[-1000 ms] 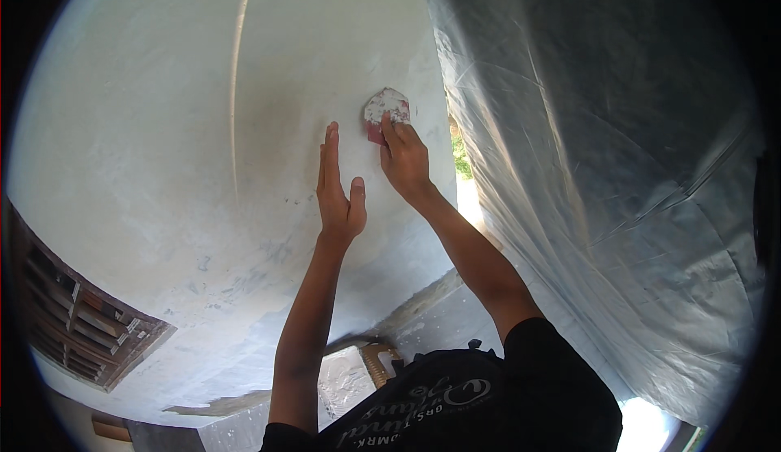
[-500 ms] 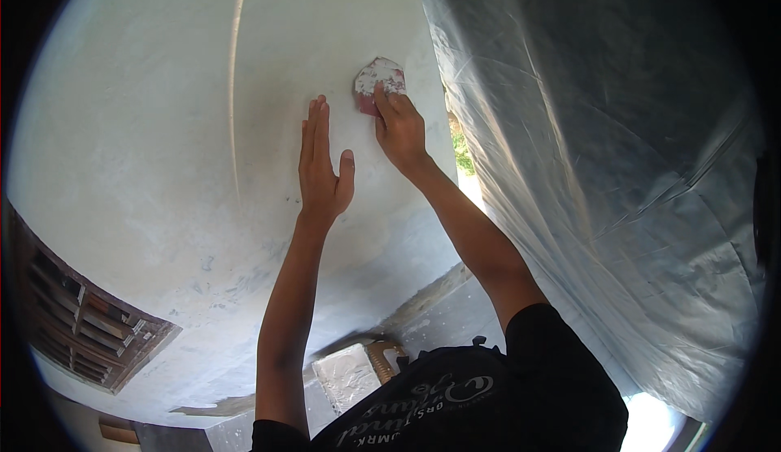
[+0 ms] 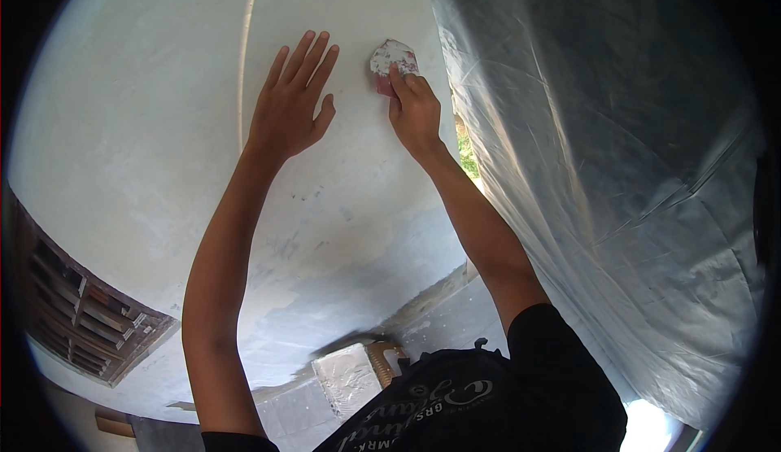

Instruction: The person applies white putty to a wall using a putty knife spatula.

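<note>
Wall [image 3: 179, 151] was noted as pale and patchy, with darker smudges lower down. A flat red scraper [image 3: 393, 57], its face coated in whitish paste, was found against or just off the wall's upper part, near the right-hand edge; full contact could not be confirmed. It was gripped in the right hand [image 3: 418, 115], with one finger laid along the blade and the others curled at its near edge. The left hand [image 3: 286, 118] was raised to the left of the tool, well apart from it, fingers spread and nothing grasped; whether the wall was touched by the palm could not be told.

Step in hand was judged to be the spreading or smoothing of paste on the wall. For the next move, a flat blade, steady pressure and a pass kept clear of the plastic sheet [image 3: 651, 143] at right were thought to be called for.

Containers: none could be identified with certainty. A square, whitish, smeared thing [image 3: 346, 379] was seen low down, beside a tan ribbed piece [image 3: 381, 362] partly hidden by the body. Whether it was a tray or a seat, and whether anything was held in it, could not be settled. The only paste clearly made out was that on the scraper.
</note>
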A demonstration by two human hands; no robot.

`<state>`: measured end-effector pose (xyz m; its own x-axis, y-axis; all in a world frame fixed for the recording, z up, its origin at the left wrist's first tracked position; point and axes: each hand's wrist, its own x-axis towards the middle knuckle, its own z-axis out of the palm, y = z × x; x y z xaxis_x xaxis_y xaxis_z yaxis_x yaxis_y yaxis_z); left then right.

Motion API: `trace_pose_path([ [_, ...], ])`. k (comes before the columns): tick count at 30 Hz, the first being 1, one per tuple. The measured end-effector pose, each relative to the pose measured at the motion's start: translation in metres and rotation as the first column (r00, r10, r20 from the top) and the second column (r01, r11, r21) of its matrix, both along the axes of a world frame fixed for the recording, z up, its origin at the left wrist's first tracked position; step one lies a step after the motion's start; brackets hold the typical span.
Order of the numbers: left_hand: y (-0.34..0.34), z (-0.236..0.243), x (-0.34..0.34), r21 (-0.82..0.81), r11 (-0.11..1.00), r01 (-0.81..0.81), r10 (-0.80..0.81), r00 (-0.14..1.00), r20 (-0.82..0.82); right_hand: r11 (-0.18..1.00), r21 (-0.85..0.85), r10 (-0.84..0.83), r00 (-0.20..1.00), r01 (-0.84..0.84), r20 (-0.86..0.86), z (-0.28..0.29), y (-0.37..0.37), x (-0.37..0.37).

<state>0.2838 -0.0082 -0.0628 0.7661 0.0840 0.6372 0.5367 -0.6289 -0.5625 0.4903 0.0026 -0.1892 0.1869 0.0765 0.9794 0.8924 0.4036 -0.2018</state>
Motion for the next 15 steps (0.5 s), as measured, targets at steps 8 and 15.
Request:
trace_pose_path([
  [8, 0.015, 0.015, 0.002, 0.108, 0.992, -0.063, 0.078, 0.988, -0.135, 0.98, -0.137, 0.159, 0.982, -0.145, 0.098, -0.067, -0.024, -0.045],
  [15, 0.02, 0.025, 0.002, 0.063, 0.997, -0.051, 0.066, 0.964, -0.259, 0.999, -0.004, 0.047, 0.999, -0.047, -0.001, -0.013, -0.017, -0.013],
])
